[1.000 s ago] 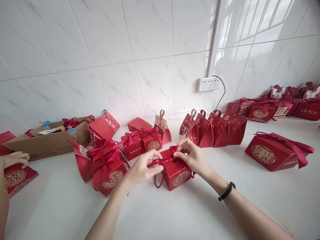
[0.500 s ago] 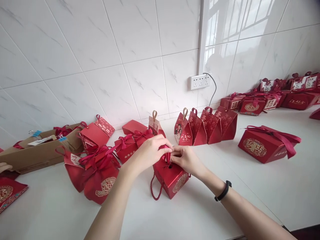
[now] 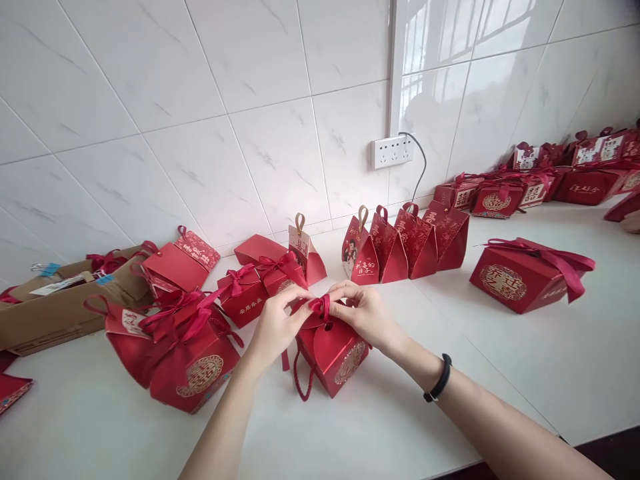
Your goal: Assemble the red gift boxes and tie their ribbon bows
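A red gift box (image 3: 334, 357) with a gold round emblem stands on the white table in front of me, a twisted red cord handle (image 3: 303, 383) hanging at its left side. Over its top lies a red ribbon (image 3: 325, 307), looped above a small hole. My left hand (image 3: 287, 319) pinches the ribbon from the left, thumb and forefinger together. From the right, my right hand (image 3: 364, 312) pinches the ribbon close beside it. A ribbon tail hangs down at the box's left. Part of the lid is hidden behind my fingers.
More red gift boxes (image 3: 200, 360) are clustered at left, beside a cardboard carton (image 3: 60, 327). Triangular boxes (image 3: 390, 250) stand in a row by the wall. One ribboned box (image 3: 520, 280) sits at right, and several fill the far right. A socket strip (image 3: 393, 153) is on the wall.
My hands have drawn the ribbon into a loop or knot lower over the box top; the left hand has come down beside the right. The view has shifted slightly.
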Demonstrator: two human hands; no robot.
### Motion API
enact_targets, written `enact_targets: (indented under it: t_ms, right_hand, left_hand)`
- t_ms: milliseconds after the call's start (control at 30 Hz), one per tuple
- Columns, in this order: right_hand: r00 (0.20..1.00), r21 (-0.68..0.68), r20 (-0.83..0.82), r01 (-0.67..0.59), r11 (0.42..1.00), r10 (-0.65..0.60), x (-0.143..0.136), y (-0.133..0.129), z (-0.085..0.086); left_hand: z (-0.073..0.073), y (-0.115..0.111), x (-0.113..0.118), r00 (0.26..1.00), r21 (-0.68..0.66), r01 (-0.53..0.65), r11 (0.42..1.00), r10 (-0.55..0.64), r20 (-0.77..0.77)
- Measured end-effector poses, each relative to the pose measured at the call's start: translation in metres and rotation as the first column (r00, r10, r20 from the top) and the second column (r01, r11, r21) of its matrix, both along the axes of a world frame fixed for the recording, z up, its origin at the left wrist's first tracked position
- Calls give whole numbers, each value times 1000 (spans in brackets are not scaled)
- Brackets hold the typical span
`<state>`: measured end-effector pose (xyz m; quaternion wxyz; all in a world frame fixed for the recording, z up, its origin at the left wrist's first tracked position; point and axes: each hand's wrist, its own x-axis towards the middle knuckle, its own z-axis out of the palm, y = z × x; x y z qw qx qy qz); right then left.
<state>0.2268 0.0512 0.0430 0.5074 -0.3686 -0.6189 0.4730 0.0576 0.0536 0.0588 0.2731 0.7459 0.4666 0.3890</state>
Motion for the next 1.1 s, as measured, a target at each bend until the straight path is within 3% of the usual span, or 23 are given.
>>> enact_targets:
  t_ms: [167, 333, 533, 767, 967, 1100]
  right_hand:
    - [985, 67, 84, 143, 988, -148, -5, -5, -3]
    - [954, 145, 152, 236, 961, -257, -6, -11, -6]
    - [961, 71, 244, 118, 990, -132, 1, -13, 5]
    - [969, -32, 247, -18, 999, 26, 8, -12, 11]
    - [939, 182, 329, 40, 983, -99, 6, -8, 3]
    - [935, 369, 285, 95, 925, -210, 9, -9, 1]
  left_hand:
    - [6, -14, 1, 995, -71, 67, 995, -72, -73]
    - [8, -17, 5, 993, -149, 117, 982, -121, -16]
    - [4, -15, 5, 989, -229, 119, 966, -95, 113]
    - [-1, -9, 0, 937, -357, 263, 896, -150, 315]
    - [0, -7, -1, 920, -386, 324, 864, -192, 342]
    - [-1, -7, 0, 913, -377, 293, 879, -140, 383]
